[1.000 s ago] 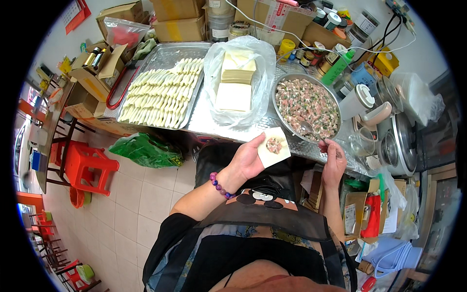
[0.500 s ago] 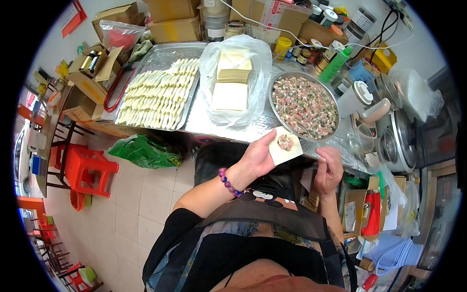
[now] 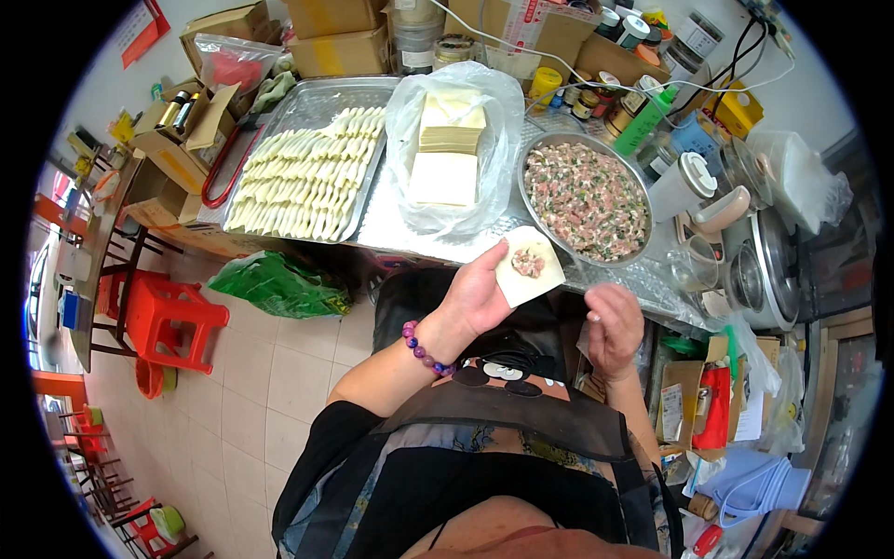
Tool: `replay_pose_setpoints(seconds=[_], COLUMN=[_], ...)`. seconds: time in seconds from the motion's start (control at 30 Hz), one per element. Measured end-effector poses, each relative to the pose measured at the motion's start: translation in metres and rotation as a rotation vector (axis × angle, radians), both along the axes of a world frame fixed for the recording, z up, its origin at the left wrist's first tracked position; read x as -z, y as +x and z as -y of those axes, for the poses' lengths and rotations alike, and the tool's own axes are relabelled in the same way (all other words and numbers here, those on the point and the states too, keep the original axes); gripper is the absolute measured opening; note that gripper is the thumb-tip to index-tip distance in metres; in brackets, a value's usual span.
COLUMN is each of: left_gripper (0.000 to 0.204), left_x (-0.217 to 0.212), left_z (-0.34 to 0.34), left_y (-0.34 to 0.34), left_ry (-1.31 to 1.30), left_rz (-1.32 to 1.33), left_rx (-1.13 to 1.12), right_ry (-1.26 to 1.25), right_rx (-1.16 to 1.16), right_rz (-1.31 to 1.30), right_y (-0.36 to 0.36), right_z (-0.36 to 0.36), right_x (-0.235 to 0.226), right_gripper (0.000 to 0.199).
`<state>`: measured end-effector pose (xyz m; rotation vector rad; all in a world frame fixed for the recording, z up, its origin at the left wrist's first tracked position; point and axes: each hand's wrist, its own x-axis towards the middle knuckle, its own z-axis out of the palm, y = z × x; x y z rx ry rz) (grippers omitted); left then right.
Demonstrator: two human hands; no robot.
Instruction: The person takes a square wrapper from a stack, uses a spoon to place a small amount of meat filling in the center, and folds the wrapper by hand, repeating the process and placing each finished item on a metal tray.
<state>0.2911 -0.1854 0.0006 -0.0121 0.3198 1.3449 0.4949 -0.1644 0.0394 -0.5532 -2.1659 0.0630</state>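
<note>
On the fingers of my left hand (image 3: pixel 477 291) lies a square dough wrapper (image 3: pixel 551 272) with a dab of minced meat filling (image 3: pixel 528 265) on it. The thumb rests at the wrapper's edge. My right hand (image 3: pixel 613 331) hovers just right of the wrapper, not touching it. Its fingers are loosely bent, apart from the thumb, and nothing shows in them. Beyond it sits a round metal bowl (image 3: pixel 649 244) of minced meat with green bits (image 3: pixel 587 196). Stacks of square wrappers (image 3: pixel 445 177) lie in an open clear plastic bag (image 3: pixel 402 140).
To the left, a metal tray (image 3: pixel 365 212) carries rows of folded dumplings (image 3: pixel 303 182). Jars, a green bottle (image 3: pixel 644 121) and a white-lidded cup (image 3: pixel 684 182) crowd the right back. Cardboard boxes (image 3: pixel 340 51) line the wall. A red stool (image 3: pixel 172 312) and green bag (image 3: pixel 279 284) are on the floor.
My left hand has moved slightly left and up with the filled wrapper. My right hand has shifted a little left, its fingers bending toward the wrapper.
</note>
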Motion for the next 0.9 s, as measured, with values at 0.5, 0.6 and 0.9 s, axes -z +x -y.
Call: replay_pose_setpoints(seconds=[0.5,0.6,0.9], left_gripper=[0.044,0.046,0.046], left_x=[-0.022,-0.031,-0.030], left_z=[0.013,0.015,0.011], left_y=[0.004,0.008,0.018], left_ry=[0.159,0.158,0.189], left_rz=[0.003,-0.006,-0.013], left_rx=[0.060,0.048,0.037], right_ry=[-0.250,-0.240,0.077], right_rx=[0.187,0.159,-0.023], right_rz=[0.024,0.063,0.167], right_y=[-0.013,-0.014,-0.024], right_z=[-0.046,-0.041,-0.014], right_x=[0.000,-0.006,-0.015], right_gripper=[0.014,0.037,0.040])
